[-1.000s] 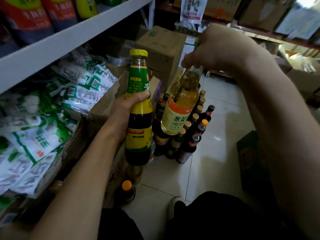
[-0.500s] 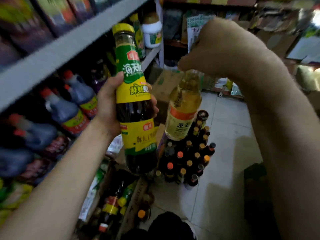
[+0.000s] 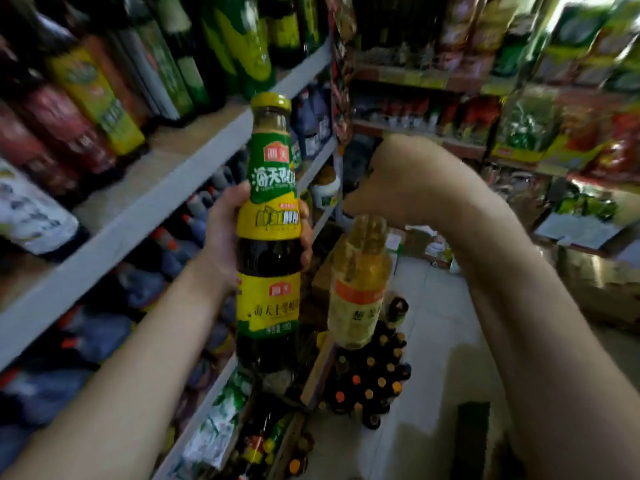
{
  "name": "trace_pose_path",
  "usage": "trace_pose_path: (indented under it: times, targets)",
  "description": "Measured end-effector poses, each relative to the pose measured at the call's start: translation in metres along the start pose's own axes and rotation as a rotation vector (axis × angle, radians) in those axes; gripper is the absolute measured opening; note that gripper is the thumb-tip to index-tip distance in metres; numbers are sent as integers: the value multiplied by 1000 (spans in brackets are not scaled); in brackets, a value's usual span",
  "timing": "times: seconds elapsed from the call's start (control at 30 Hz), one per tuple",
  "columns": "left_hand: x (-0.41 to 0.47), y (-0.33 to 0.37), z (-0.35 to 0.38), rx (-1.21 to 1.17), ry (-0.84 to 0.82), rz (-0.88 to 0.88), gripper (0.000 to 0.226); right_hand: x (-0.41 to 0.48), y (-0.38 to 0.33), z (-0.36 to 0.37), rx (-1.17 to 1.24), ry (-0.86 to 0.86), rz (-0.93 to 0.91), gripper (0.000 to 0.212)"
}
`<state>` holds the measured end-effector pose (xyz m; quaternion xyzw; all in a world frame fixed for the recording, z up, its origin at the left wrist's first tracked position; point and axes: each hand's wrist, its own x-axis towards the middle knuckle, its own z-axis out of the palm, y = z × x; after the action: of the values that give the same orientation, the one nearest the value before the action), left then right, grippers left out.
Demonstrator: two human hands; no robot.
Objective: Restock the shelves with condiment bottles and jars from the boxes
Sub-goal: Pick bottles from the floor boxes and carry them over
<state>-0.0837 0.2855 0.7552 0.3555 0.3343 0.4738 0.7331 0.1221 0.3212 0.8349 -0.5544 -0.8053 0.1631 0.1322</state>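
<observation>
My left hand (image 3: 225, 237) grips a tall dark sauce bottle (image 3: 270, 244) with a yellow cap and green-and-yellow labels, held upright in front of the white shelf (image 3: 145, 216). My right hand (image 3: 391, 181) holds a pale yellow bottle (image 3: 358, 289) with an orange-banded label by its neck, so it hangs below the fist. The two bottles are side by side and apart. A cluster of small dark bottles (image 3: 374, 382) with orange and tan caps stands on the floor below them.
Shelves on the left carry large dark and green-labelled bottles (image 3: 194, 57) above and blue-grey bottles (image 3: 145, 285) below. An open cardboard box (image 3: 273, 441) of bottles sits on the floor by the shelf foot. Packaged goods (image 3: 540, 123) fill racks at right. Tiled floor (image 3: 433, 341) lies between.
Both hands have risen with their bottles and my view has tilted up, so upper shelves of large bottles now show. The floor bottles sit lower in the frame.
</observation>
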Motion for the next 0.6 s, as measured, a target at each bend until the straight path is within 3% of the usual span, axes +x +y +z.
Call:
trace_pose_path:
  times: [0.07, 0.17, 0.37, 0.6]
  targets:
    - [-4, 26, 11, 52, -133, -13, 66, 9, -12, -23, 11, -29, -2, 51]
    - [-5, 69, 20, 50, -146, 67, 67, 24, -37, -57, 3, -45, -18, 50]
    - [-18, 117, 23, -8, -69, 201, 69, 45, -71, -105, -68, 0, -38, 44]
    - [-27, 159, 18, 108, 21, 308, 63, 61, -97, -144, -99, 134, -52, 39]
